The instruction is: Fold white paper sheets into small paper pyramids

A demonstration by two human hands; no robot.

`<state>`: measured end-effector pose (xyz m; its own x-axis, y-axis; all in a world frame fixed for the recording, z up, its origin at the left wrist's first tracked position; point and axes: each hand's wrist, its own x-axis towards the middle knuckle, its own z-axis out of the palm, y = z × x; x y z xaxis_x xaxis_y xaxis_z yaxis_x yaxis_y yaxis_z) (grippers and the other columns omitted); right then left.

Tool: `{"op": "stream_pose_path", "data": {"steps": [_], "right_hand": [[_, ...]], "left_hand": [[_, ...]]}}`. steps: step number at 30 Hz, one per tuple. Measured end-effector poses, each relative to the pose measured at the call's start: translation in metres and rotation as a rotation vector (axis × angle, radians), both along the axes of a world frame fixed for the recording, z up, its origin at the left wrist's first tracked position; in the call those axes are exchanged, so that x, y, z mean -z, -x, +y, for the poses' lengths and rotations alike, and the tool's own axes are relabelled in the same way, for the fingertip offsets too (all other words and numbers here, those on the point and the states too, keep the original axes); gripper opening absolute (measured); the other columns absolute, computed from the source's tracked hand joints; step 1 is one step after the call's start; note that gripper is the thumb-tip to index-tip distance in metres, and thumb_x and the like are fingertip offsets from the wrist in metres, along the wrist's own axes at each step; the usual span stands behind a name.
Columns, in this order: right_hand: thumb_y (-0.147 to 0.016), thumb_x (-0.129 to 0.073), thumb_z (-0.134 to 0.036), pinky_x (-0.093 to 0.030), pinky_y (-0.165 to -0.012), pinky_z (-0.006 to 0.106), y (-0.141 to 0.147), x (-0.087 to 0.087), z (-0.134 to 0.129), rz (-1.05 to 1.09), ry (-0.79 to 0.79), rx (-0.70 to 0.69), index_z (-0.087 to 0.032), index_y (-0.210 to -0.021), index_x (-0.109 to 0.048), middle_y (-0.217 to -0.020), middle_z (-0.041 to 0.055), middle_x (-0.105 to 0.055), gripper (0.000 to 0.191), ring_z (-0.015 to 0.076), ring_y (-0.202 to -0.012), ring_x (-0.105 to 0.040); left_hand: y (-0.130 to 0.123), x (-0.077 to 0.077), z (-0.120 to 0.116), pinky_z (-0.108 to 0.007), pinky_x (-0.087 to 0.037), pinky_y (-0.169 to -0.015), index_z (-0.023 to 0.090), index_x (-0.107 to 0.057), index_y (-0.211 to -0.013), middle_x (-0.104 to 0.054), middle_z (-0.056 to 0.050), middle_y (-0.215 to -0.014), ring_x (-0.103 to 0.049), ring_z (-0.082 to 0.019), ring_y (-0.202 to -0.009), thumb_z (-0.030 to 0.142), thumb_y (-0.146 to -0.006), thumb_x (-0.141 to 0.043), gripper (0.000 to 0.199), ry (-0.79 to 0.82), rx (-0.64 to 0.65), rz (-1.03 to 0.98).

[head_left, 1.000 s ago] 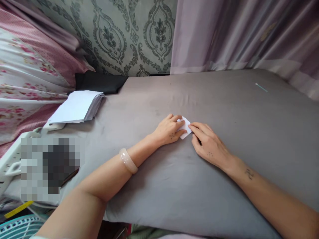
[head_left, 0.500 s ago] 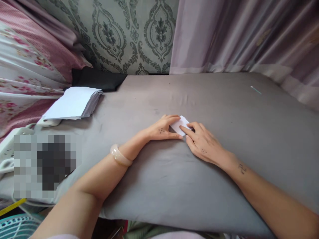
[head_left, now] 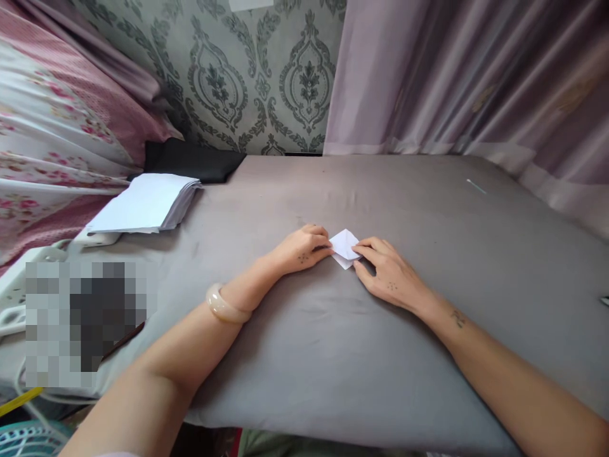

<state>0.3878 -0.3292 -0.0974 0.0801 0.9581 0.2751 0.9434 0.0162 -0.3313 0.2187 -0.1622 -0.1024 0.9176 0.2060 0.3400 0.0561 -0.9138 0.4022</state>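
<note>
A small folded piece of white paper (head_left: 345, 243) lies on the grey-covered table (head_left: 304, 355), one corner pointing away from me and one toward me. Its upper layer is partly lifted from the layer below, and a crease runs down the middle. My left hand (head_left: 307, 247) pinches the paper's left corner between thumb and fingers. At the right corner, my right hand (head_left: 387, 270) grips the edge, its index finger resting on the top layer and the thumb by the lower edge. A pale bangle (head_left: 227, 304) circles my left wrist.
A stack of white paper (head_left: 143, 203) lies at the left, in front of a black folded item (head_left: 193, 160). Nearer are a white power strip (head_left: 28, 273) and a blurred-out patch (head_left: 88, 324). A cotton swab (head_left: 476, 186) lies far right. Curtains (head_left: 404, 76) border the back.
The paper's upper layer is now raised, showing a diamond with a lower flap. My left hand has drawn back to the left corner, its fingers closing into a pinch. The view has shifted slightly.
</note>
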Motion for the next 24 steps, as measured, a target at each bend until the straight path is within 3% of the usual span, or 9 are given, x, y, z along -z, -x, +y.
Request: {"op": "stream_pose_path", "data": {"steps": [5,7,12,15,24], "right_hand": [[-0.093,-0.043,-0.026,-0.05,-0.088,0.041,-0.006,0.003,0.001,0.03,-0.03,0.014,-0.019,-0.107,-0.065,-0.11,0.0097,-0.064,0.027,0.0242,-0.1,-0.059],[-0.095,-0.041,-0.027,-0.05,-0.087,0.041,-0.01,0.004,0.003,0.058,-0.046,0.035,-0.019,-0.102,-0.067,-0.106,0.0099,-0.065,0.028,0.0234,-0.098,-0.059],[-0.092,-0.044,-0.029,-0.05,-0.084,0.039,-0.019,0.005,0.009,0.136,-0.064,0.125,-0.021,-0.086,-0.069,-0.098,0.0079,-0.066,0.027,0.0211,-0.091,-0.062],[-0.091,-0.045,-0.028,-0.049,-0.084,0.038,-0.02,0.003,0.013,0.165,-0.048,0.145,-0.02,-0.08,-0.067,-0.097,0.0072,-0.065,0.025,0.0202,-0.089,-0.061],[-0.086,-0.051,-0.033,-0.051,-0.075,0.037,-0.022,0.006,0.023,0.231,-0.039,0.255,-0.02,-0.069,-0.065,-0.103,0.0099,-0.062,0.025,0.0195,-0.082,-0.063]], "left_hand": [[0.002,-0.009,-0.013,-0.034,-0.048,-0.08,0.013,-0.069,-0.092,-0.062,-0.013,-0.101,-0.056,-0.022,-0.093,0.03,-0.097,-0.04,0.034,-0.163,-0.078,0.104],[0.0,-0.008,-0.015,-0.034,-0.049,-0.08,0.014,-0.069,-0.093,-0.063,-0.012,-0.099,-0.056,-0.022,-0.092,0.029,-0.096,-0.041,0.032,-0.114,-0.127,0.111],[-0.007,-0.001,-0.012,-0.03,-0.05,-0.076,0.018,-0.07,-0.083,-0.064,-0.006,-0.088,-0.06,-0.017,-0.082,0.029,-0.088,-0.058,0.017,0.235,-0.304,0.04],[-0.008,-0.002,-0.009,-0.029,-0.05,-0.073,0.018,-0.071,-0.082,-0.064,-0.005,-0.087,-0.06,-0.015,-0.076,0.029,-0.085,-0.061,0.015,0.365,-0.352,0.039],[-0.013,-0.007,-0.013,-0.03,-0.048,-0.069,0.016,-0.069,-0.076,-0.061,-0.006,-0.08,-0.058,-0.016,-0.072,0.029,-0.089,-0.052,0.025,0.346,-0.412,0.07]]}}
